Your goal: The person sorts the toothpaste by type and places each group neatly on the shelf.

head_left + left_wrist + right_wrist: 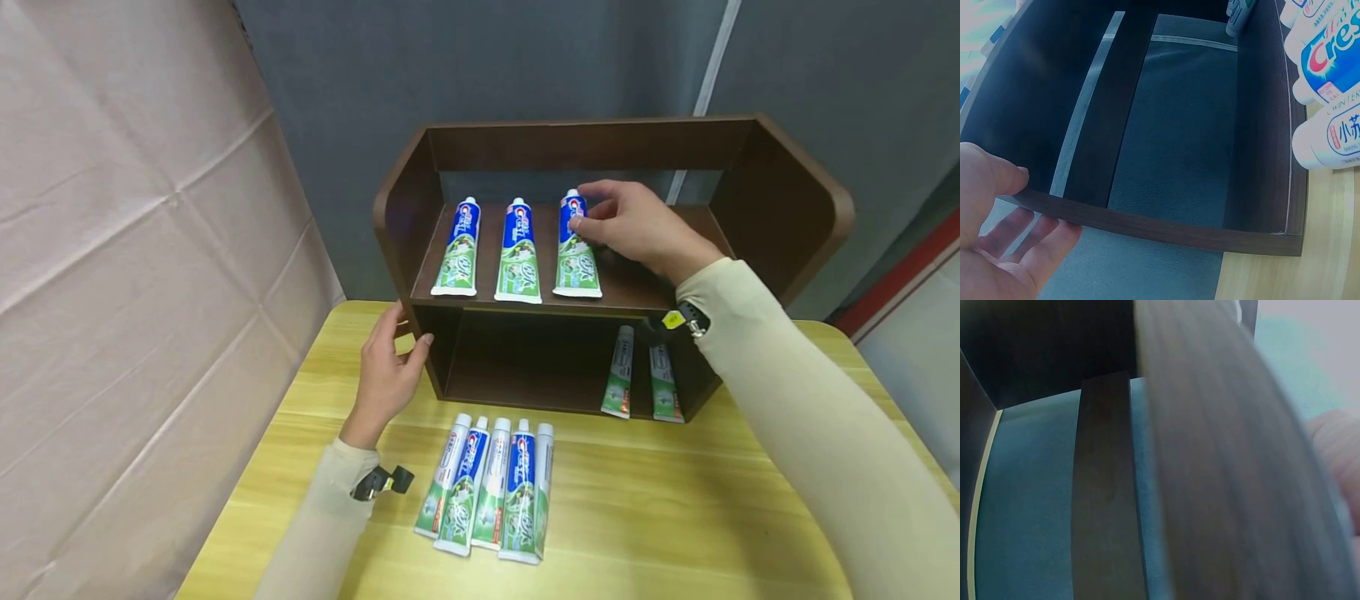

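My right hand (637, 223) pinches the upper part of a blue-and-green toothpaste tube (577, 262) on the upper shelf. Left of it lie two matching tubes, a middle toothpaste tube (518, 254) and a left toothpaste tube (459, 254), caps toward the back. My left hand (387, 372) grips the left side panel of the dark brown shelf rack (525, 307); in the left wrist view its thumb (1010, 177) and fingers lie on opposite sides of the panel. The right wrist view shows only a blurred edge of my right hand (1340, 456) behind a board.
On the lower shelf, two white-and-green toothpaste tubes lie at the right, an inner tube (618, 375) and an outer tube (664, 387). Several mixed toothpaste tubes (491, 487) lie side by side on the wooden table (637, 517) in front. A grey curtain (337, 167) hangs behind.
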`<state>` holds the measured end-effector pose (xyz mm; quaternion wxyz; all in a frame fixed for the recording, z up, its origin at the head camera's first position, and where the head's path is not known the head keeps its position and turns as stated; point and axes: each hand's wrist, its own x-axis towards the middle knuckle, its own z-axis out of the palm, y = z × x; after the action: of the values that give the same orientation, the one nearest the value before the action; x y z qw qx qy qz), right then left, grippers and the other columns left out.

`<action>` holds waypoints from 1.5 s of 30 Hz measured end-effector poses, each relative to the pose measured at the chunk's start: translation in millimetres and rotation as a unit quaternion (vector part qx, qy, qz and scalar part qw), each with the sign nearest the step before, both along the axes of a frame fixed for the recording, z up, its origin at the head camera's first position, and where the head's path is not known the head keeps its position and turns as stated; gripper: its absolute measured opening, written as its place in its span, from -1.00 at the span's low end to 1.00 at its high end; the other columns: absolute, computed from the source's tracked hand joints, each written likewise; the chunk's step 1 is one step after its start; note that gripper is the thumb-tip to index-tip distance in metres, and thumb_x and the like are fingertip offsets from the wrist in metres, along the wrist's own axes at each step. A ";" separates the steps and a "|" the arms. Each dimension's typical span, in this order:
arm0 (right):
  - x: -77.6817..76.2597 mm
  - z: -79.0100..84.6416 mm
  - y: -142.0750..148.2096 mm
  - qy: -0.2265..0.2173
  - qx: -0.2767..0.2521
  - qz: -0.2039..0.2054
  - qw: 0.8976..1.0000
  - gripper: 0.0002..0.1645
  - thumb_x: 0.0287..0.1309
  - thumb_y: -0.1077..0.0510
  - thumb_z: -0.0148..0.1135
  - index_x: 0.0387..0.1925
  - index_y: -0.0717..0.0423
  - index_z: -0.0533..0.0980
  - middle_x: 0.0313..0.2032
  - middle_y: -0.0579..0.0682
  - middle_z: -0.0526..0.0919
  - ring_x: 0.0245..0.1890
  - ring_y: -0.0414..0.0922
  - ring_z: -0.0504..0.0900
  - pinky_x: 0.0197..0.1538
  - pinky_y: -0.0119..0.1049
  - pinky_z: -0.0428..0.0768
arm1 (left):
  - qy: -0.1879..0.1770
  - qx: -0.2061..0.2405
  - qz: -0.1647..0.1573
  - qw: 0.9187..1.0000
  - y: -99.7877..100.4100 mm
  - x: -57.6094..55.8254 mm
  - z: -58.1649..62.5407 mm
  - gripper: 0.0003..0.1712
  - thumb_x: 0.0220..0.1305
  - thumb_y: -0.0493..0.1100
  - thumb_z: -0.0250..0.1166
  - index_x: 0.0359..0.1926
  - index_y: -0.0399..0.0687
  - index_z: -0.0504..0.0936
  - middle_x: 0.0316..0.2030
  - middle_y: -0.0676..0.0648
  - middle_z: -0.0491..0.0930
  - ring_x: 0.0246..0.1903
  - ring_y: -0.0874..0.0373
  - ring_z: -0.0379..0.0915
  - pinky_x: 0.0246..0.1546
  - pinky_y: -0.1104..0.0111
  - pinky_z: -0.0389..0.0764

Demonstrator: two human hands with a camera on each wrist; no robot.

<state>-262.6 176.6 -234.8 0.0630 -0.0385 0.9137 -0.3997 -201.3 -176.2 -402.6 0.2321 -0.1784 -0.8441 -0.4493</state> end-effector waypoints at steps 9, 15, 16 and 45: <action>2.0 0.7 -1.2 0.005 -0.017 0.001 1.000 -0.15 0.47 -0.12 0.27 0.64 -0.14 0.18 0.45 0.15 0.44 0.29 0.12 0.55 0.28 0.02 0.71 | 0.003 0.003 -0.004 1.000 0.4 0.4 0.2 -0.34 0.44 -0.29 0.36 0.49 0.00 0.40 0.24 -0.28 0.56 0.13 -0.22 0.64 -0.20 -0.04 0.84; 4.5 0.8 -1.6 0.011 -0.022 0.004 1.000 -0.15 0.45 -0.14 0.29 0.63 -0.13 0.21 0.44 0.14 0.45 0.28 0.11 0.55 0.29 0.02 0.70 | 0.010 -0.001 -0.004 1.000 0.2 -1.0 -1.6 -0.35 0.44 -0.29 0.36 0.49 -0.01 0.40 0.23 -0.28 0.57 0.13 -0.24 0.64 -0.21 -0.02 0.85; 5.1 0.9 -1.8 0.012 -0.023 0.004 1.000 -0.15 0.45 -0.14 0.29 0.62 -0.12 0.22 0.44 0.14 0.45 0.28 0.11 0.55 0.29 0.03 0.69 | 0.011 -0.002 -0.005 1.000 0.1 -1.2 -1.8 -0.35 0.44 -0.29 0.35 0.49 -0.01 0.40 0.23 -0.29 0.56 0.13 -0.24 0.64 -0.21 -0.02 0.85; 51.7 5.2 -6.8 0.114 -0.050 0.038 0.991 -0.28 0.43 -0.11 0.33 0.51 -0.08 0.38 0.26 0.06 0.59 0.05 0.01 0.56 0.00 -0.33 0.76 | 0.009 0.000 0.000 1.000 0.6 -2.3 -0.3 -0.35 0.44 -0.28 0.37 0.48 0.01 0.41 0.23 -0.23 0.57 0.13 -0.22 0.65 -0.21 -0.02 0.85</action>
<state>-210.9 169.8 -229.6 -0.0285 -0.1215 0.8914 -0.4356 -203.7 -175.5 -402.8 0.2400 -0.1823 -0.8419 -0.4476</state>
